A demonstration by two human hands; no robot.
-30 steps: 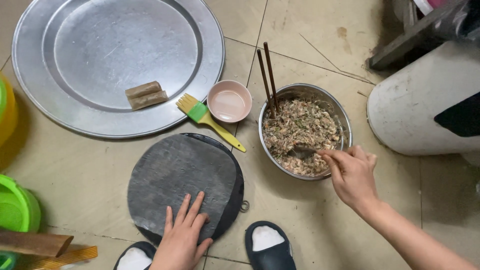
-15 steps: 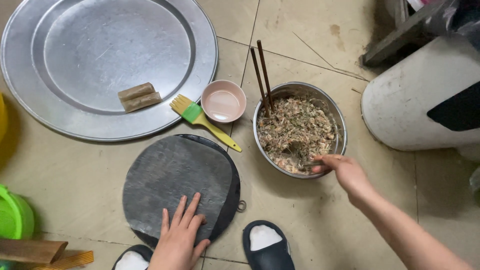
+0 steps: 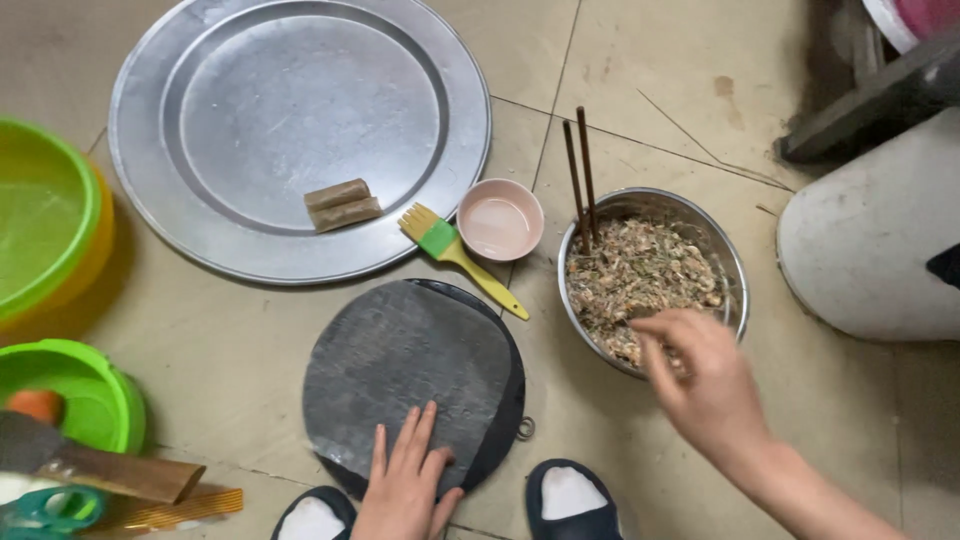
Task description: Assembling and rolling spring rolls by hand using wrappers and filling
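Observation:
My left hand (image 3: 405, 480) lies flat, fingers apart, on the near edge of a dark round sheet (image 3: 400, 360). The sheet is spread over a black round board (image 3: 512, 400) on the floor. Blurred by motion, my right hand (image 3: 700, 385) hovers over the near rim of a steel bowl (image 3: 735, 270), fingers curled. What it holds is not visible. The bowl holds a minced filling (image 3: 630, 275), and two dark chopsticks (image 3: 578, 170) lean on its far rim.
A small pink bowl (image 3: 500, 220) and a yellow-green brush (image 3: 460, 255) lie between board and big metal tray (image 3: 250, 100), which carries two brown rolls (image 3: 342, 205). Green basins (image 3: 40, 220) stand at the left, a white container (image 3: 880, 250) at the right, slippers (image 3: 570, 495) near me.
My right hand has drawn back from the filling to the bowl's near rim and is blurred. The view has shifted, showing more of the left side. The left hand stays on the sheet.

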